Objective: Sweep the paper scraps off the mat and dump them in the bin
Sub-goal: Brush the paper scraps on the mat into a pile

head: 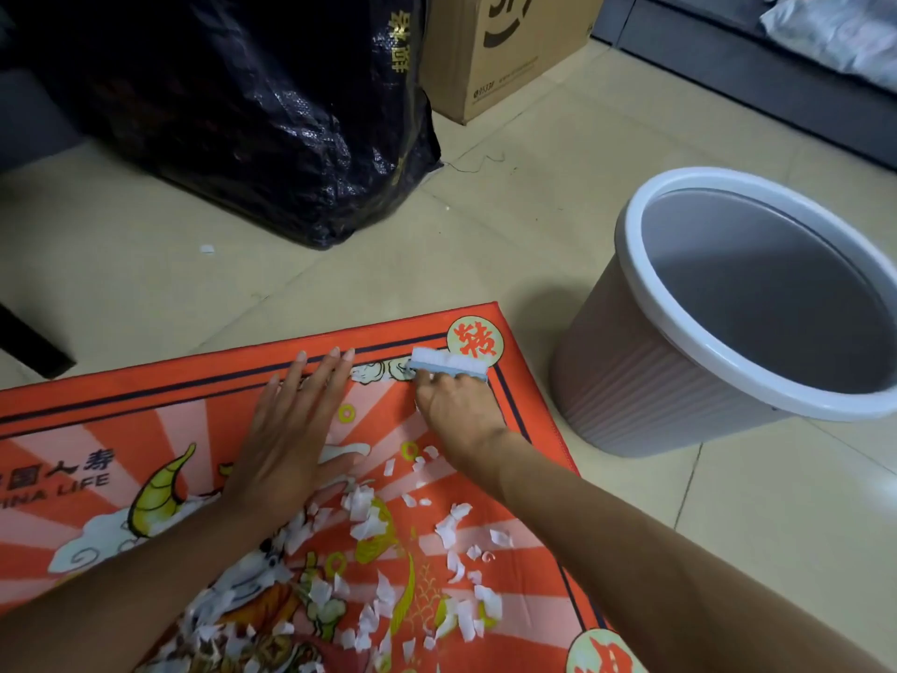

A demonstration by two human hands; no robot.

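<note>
A red-orange patterned mat (145, 405) lies on the tiled floor. Several white paper scraps (378, 551) are strewn over its near middle, between my forearms. My left hand (291, 429) presses flat on the mat with straight fingers, near the far edge. My right hand (456, 410) grips a small blue brush with white bristles (449, 365) at the mat's far right corner, bristles pointing away from me. A grey bin with a white rim (631, 381) stands on the floor just right of that corner; nothing shows inside it.
A large black plastic bag (252, 114) and a cardboard box (509, 46) stand on the floor beyond the mat. A dark furniture base (757, 75) runs along the back right. One stray scrap (207, 249) lies on the tiles. A dark leg (29, 347) stands at the left.
</note>
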